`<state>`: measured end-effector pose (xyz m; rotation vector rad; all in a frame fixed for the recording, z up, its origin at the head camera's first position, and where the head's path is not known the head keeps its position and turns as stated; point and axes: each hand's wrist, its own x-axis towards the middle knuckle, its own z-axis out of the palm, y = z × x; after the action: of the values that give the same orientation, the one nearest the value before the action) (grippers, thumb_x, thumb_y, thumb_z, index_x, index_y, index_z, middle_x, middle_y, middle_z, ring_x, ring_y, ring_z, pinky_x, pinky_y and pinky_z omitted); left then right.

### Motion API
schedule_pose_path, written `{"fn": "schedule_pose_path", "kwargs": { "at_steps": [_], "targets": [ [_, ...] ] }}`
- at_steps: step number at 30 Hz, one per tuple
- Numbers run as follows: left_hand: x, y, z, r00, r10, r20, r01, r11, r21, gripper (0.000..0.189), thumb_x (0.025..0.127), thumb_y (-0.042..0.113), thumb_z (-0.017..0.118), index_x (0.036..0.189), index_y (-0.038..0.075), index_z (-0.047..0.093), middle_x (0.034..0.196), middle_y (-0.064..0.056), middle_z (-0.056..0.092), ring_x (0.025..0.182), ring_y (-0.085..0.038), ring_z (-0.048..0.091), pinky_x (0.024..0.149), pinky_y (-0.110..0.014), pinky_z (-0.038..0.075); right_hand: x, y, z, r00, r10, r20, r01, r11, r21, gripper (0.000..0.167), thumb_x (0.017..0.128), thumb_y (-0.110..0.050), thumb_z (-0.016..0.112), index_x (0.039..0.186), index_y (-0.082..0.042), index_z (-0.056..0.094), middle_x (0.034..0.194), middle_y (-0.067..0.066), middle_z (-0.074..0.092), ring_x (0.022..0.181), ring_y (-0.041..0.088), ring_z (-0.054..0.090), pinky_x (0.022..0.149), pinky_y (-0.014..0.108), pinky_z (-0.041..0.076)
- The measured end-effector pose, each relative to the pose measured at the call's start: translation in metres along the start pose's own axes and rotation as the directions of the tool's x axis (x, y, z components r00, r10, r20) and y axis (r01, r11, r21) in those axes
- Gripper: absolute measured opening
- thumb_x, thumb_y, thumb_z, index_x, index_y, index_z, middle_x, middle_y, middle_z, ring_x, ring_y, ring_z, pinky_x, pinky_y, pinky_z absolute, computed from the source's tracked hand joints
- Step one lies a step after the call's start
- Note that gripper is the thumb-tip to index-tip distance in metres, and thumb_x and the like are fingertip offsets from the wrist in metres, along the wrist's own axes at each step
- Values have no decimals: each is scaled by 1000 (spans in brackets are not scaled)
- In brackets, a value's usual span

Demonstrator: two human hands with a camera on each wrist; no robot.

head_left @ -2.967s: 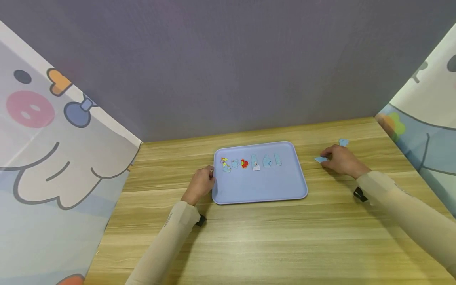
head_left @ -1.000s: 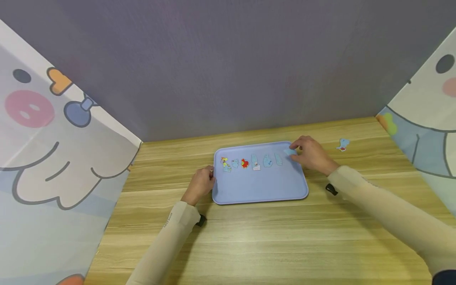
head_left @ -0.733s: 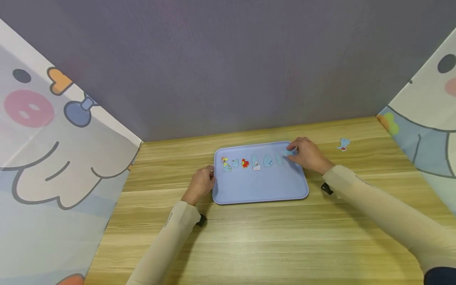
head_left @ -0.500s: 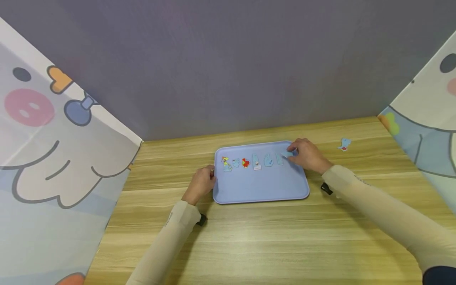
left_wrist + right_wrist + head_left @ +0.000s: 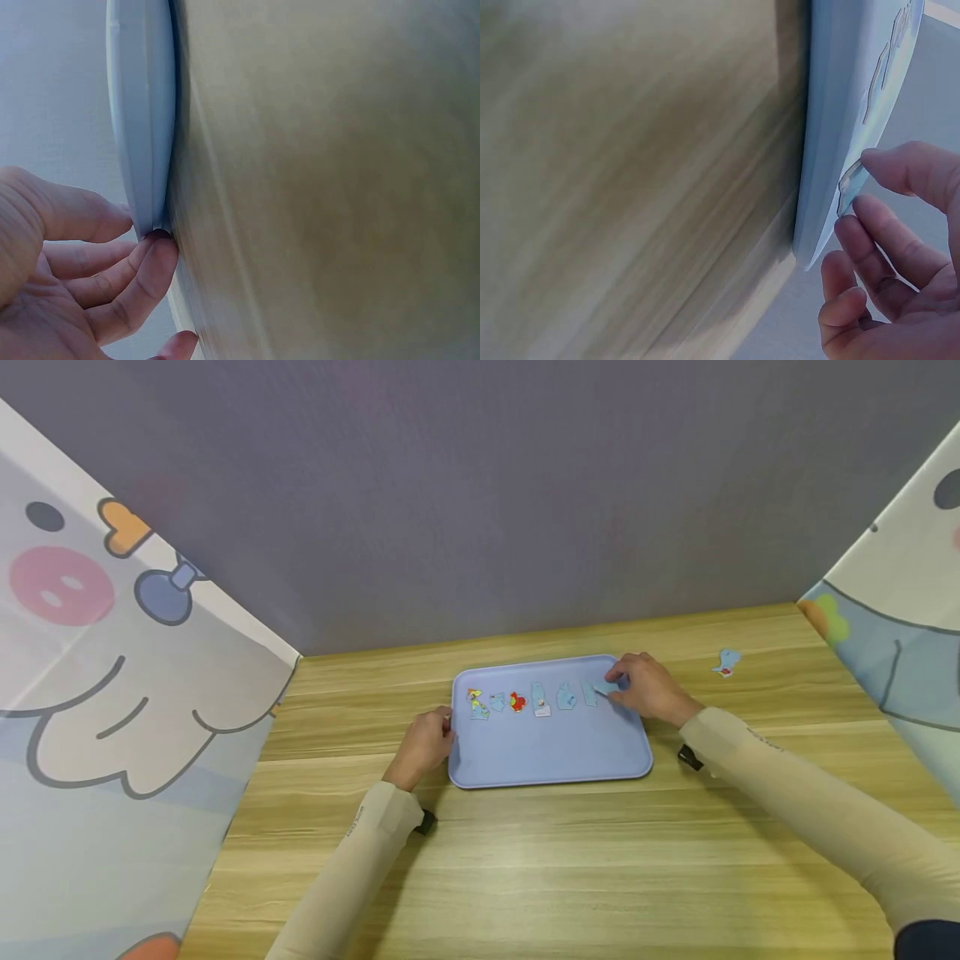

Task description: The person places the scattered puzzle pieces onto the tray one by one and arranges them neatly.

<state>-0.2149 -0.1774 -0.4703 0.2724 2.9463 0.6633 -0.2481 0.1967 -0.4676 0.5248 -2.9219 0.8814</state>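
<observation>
A pale blue tray (image 5: pixel 551 747) lies on the wooden table. At its left edge my left hand (image 5: pixel 425 743) grips the rim between thumb and fingers, as the left wrist view shows on the tray wall (image 5: pixel 141 112). Over the back right part of the tray, my right hand (image 5: pixel 651 689) pinches a light blue puzzle piece (image 5: pixel 853 180) by its edges. Left of that piece, several more lie in a row, among them a narrow blue piece (image 5: pixel 589 694), a larger blue one (image 5: pixel 566 697) and a red one (image 5: pixel 517 702).
One more blue puzzle piece with a red spot (image 5: pixel 726 662) lies on the table (image 5: pixel 525 868) to the right of the tray. A grey wall panel (image 5: pixel 480 510) stands behind the table, with cartoon-printed panels at both sides.
My right hand has carried the blue piece from the table leftward onto the tray's back right area, then nearly stopped there. The left hand has kept its hold on the rim.
</observation>
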Motion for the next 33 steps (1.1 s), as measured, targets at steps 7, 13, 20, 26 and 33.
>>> {"fn": "schedule_pose_path", "kwargs": {
  "at_steps": [7, 13, 20, 26, 33],
  "targets": [
    [-1, 0, -1, 1000, -1, -2, 1, 1000, 5, 38, 88, 4, 63, 124, -6, 55, 92, -12, 65, 73, -18, 58, 60, -28, 48, -8, -10, 2, 999, -44, 12, 44, 999, 18, 26, 73, -7, 79, 95, 2, 69, 94, 11, 63, 91, 30, 51, 78, 44, 43],
    [-3, 0, -2, 1000, 0, -3, 0, 1000, 0, 38, 88, 4, 63, 123, -6, 56, 90, -11, 64, 73, -18, 58, 60, -28, 48, -10, -28, 5, 995, -102, -5, 102, 994, 27, 25, 72, -8, 79, 94, 0, 70, 94, 10, 64, 90, 29, 51, 77, 42, 42],
    [-3, -1, -1, 1000, -2, 1, 2, 1000, 8, 39, 88, 4, 63, 124, -6, 55, 93, -11, 64, 75, -19, 58, 63, -30, 49, -7, -53, 15, 989, -144, -20, 145, 988, 60, 23, 71, -8, 80, 92, -3, 70, 94, 7, 64, 90, 26, 50, 79, 40, 41],
    [-4, -1, -1, 1000, 0, 0, 0, 1000, 12, 39, 87, 4, 63, 124, -6, 55, 92, -11, 64, 75, -19, 59, 63, -30, 49, -2, -75, 25, 986, -169, -6, 168, 978, 127, 23, 72, -8, 79, 92, -4, 70, 94, 4, 63, 88, 25, 48, 77, 39, 41],
    [-4, -1, 0, 1000, 4, -1, -4, 1000, 17, 39, 87, 4, 63, 124, -5, 56, 92, -11, 64, 75, -19, 59, 65, -31, 50, 1, -93, 35, 985, -167, 51, 158, 978, 139, 22, 74, -9, 79, 94, -5, 71, 95, 2, 62, 92, 27, 50, 81, 38, 41]
  ]
}}
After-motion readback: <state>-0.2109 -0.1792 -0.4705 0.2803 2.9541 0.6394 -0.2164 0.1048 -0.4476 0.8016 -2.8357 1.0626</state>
